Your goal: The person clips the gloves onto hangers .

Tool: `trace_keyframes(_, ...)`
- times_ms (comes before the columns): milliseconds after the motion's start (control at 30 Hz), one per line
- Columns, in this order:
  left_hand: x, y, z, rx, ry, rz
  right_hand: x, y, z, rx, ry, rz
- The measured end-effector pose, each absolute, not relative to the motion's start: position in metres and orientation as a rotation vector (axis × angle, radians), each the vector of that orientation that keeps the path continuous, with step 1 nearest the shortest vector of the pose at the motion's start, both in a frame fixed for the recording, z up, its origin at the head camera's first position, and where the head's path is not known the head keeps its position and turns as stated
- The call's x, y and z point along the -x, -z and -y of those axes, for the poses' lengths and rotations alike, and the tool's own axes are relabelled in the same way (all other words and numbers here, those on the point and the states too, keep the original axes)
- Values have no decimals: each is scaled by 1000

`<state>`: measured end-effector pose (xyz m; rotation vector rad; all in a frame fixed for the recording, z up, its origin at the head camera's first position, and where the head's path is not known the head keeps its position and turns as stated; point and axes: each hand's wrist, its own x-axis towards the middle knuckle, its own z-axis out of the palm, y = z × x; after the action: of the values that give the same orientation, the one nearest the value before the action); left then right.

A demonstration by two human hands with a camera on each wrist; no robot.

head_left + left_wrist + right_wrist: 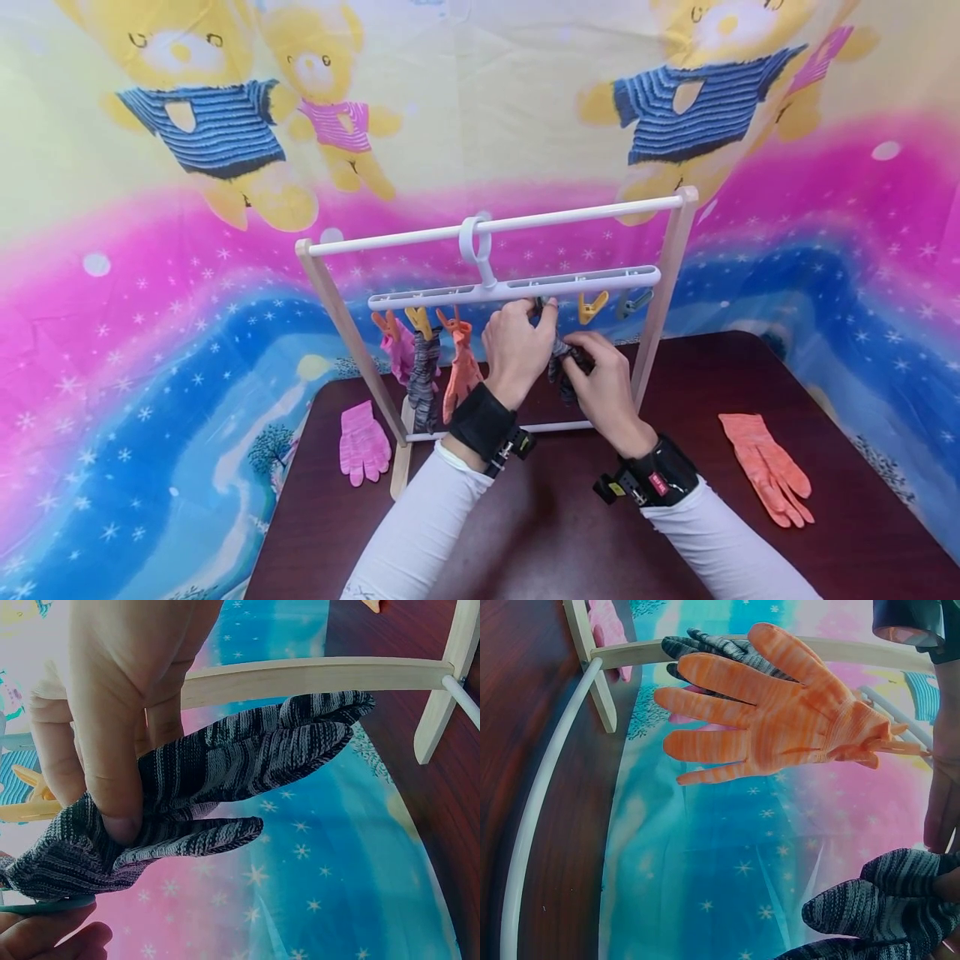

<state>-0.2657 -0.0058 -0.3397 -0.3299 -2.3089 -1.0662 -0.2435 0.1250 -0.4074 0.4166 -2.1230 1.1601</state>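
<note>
- From the head view we see the left hand point(519, 342) up at the white hanger point(517, 287), largely hiding what it grips; the left wrist view shows us a green clothespin point(52, 906) pinched in its fingers; whether the pin bites the cuff, we cannot tell.
- The right hand point(606, 383) grasps a black-and-grey knit glove point(247, 757) below the hanger; the left wrist view alone shows us its fingers spread out, its cuff at the green pin.
- To the right along the hanger we see a yellow clothespin point(592, 308), then a teal clothespin point(636, 304).
- On the left hang a pink glove point(401, 354), a grey striped glove point(424, 379) and an orange glove point(780, 731); the right wrist view gives us the orange one's full shape.
- Only the head view shows us the second orange glove point(768, 471), lying at the right on the bench point(562, 542); a second pink glove point(363, 442) lies at the left.
</note>
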Motion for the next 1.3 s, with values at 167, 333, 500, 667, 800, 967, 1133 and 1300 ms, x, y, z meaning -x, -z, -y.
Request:
trace_keyframes(167,265,341,6,334,1061,2323,244,408,-125,-414,-1164,2129)
trace_keyframes(333,265,342,6,321,1044,2330,244,409,-126,-413,-1166,2138)
trace_keyframes(500,265,342,6,314,1048,2333,244,410,-126,-413,-1168,2143)
trace_keyframes(667,265,343,5,315,1041,2336,245,410,-126,-413,-1170,2141)
trace_keyframes(800,265,342,5,302,1019,2336,245,411,-126,-415,-1169,2139)
trace_keyframes(967,265,341,4,281,1004,2327,245,411,-126,-415,-1173,2142)
trace_keyframes(1133,264,342,4,273,1018,2311,245,410,-126,-415,-1180,2146)
trace_keyframes(1300,265,345,4,263,1031,2294,244,410,-126,-415,-1186,2150)
